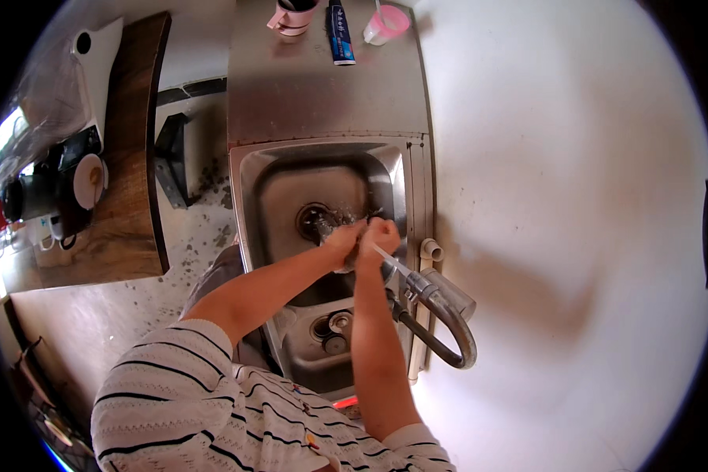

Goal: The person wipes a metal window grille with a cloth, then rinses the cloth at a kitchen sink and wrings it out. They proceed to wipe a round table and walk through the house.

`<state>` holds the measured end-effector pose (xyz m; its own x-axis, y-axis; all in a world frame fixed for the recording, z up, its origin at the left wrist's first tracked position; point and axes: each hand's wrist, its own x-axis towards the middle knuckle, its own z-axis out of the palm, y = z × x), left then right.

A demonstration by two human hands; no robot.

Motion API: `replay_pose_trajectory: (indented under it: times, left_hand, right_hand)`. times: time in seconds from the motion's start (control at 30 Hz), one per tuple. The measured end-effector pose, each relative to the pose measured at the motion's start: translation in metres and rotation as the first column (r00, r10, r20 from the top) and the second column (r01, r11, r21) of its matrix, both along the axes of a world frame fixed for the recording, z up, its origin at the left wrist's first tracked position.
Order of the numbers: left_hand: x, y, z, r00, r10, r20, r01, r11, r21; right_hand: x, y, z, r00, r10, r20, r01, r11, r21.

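Both of my hands are close together over the larger basin of a steel sink [275, 197]. My left hand [343, 241] has its fingers curled, and what they hold, if anything, is hidden by the splashing water. Beside it, almost touching, my right hand [380, 236] is closed like a fist, its inside out of sight. A thin stream of water [391, 259] runs from the curved metal tap [456, 330] onto my right hand and wrist. Drops spray towards the round drain [313, 220] left of my hands.
A smaller basin [295, 342] with a drain lies nearer me. On the steel counter's far end stand a pink mug [295, 22], a dark blue tube [341, 35] and a pink-and-white cup [385, 27]. A white wall [574, 157] rises at right; a wooden table [126, 212] is at left.
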<state>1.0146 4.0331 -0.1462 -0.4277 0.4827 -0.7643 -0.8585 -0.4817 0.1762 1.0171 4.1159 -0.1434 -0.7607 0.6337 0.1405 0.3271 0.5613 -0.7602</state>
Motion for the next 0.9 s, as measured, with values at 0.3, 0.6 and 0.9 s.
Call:
replay_pose_trajectory:
  times: [0.3,0.6,0.9]
  left_hand:
    - [0.004,-0.016,0.006,0.976,-0.218,-0.025,0.216,0.975,-0.059]
    - [-0.006,-0.044,0.022,0.826,-0.288,-0.485,0.162,0.945,-0.285]
    - [-0.012,-0.107,0.037,0.163,-0.825,-0.541,0.215,0.565,-0.796]
  right_hand:
    - [0.01,-0.022,0.01,1.0,0.013,-0.018,-0.01,0.992,0.125]
    - [0.034,0.016,0.017,0.956,0.201,0.214,0.085,0.506,-0.858]
    - [0.049,-0.018,0.111,0.985,0.132,0.11,-0.061,0.868,-0.493]
